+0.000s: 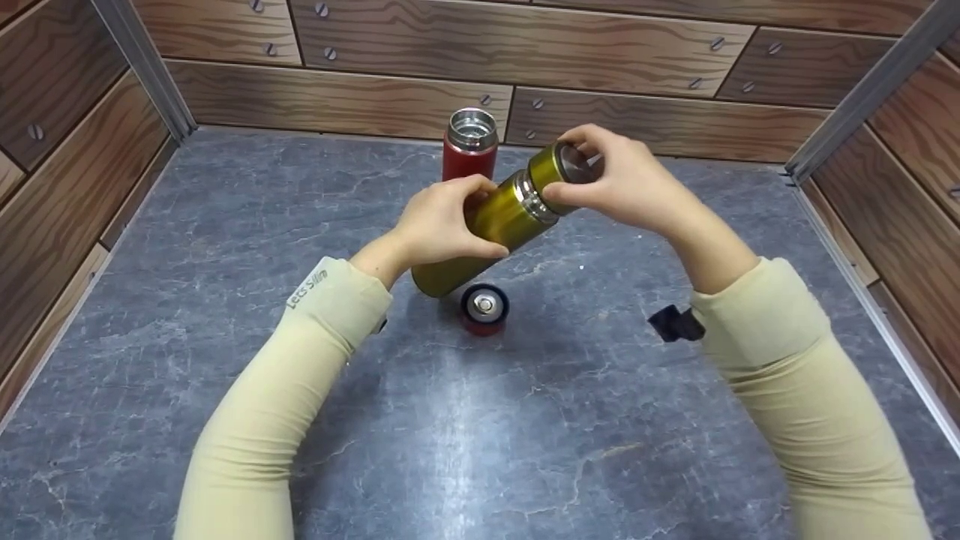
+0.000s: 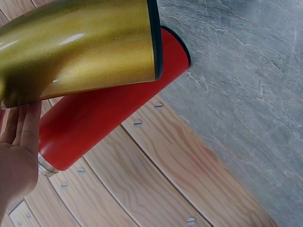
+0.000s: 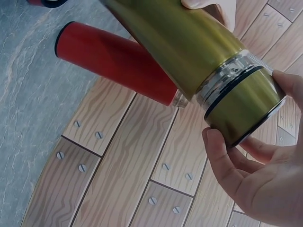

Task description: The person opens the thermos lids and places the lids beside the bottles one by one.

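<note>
A gold-green thermos (image 1: 480,236) is held tilted above the table, its top end up to the right. My left hand (image 1: 442,225) grips its body, thumb in front and fingers behind. With thumb and fingers my right hand (image 1: 626,180) grips the matching cap (image 3: 246,109), and a silver neck band shows between cap and body. Behind stands a red thermos (image 2: 104,109), upright and uncapped, its steel mouth showing in the head view. Its red lid (image 1: 485,307) lies upside down on the table, in front of the gold-green thermos, with the silver inside facing up.
The grey marbled table (image 1: 300,187) is bounded by wood-patterned panels (image 1: 525,45) at the back and both sides. Metal corner posts (image 1: 146,67) stand at the back corners. A black strap piece (image 1: 675,324) hangs by the right sleeve.
</note>
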The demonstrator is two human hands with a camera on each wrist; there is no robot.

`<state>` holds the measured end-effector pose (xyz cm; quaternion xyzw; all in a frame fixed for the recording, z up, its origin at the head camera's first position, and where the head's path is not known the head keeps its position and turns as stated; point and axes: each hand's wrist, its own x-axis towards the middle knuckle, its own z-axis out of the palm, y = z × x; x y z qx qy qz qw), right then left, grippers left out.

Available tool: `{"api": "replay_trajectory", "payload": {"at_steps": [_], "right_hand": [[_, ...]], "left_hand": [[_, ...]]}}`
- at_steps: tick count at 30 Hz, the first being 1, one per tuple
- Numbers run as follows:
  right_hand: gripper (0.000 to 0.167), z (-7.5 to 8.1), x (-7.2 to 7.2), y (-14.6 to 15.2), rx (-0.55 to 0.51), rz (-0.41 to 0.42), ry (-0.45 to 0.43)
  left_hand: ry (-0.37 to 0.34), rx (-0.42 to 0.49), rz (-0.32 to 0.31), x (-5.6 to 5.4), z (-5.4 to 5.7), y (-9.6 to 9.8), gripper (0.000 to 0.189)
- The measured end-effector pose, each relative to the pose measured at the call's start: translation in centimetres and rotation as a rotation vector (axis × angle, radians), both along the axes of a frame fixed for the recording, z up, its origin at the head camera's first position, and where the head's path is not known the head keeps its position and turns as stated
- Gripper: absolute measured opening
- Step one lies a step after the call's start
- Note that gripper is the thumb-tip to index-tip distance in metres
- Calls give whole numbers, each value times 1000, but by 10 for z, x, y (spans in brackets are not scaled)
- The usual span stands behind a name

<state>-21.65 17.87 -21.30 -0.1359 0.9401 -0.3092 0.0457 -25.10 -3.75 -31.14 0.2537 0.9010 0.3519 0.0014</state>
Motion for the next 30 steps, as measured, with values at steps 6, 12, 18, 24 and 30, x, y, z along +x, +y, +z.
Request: {"api": "replay_trajectory", "payload": {"at_steps": [6,12,18,24,30], "right_hand": [[60,2,4,9,-96,-8,-13],[61,-1,5,24,-139,-35,-17],[64,-11,2,38,-148,-39,-63],[73,-22,1,45,-45,-8,-101],[71,-31,0,51,-4,18,-102]], "left_hand": [[9,-1,14,0,0,-1,69],[12,16,19,1,1,-3,69],[3,23,21,1,2,-4,69],[7,24,24,1,3,-4,68],[20,28,23,1,4,-4,68]]}}
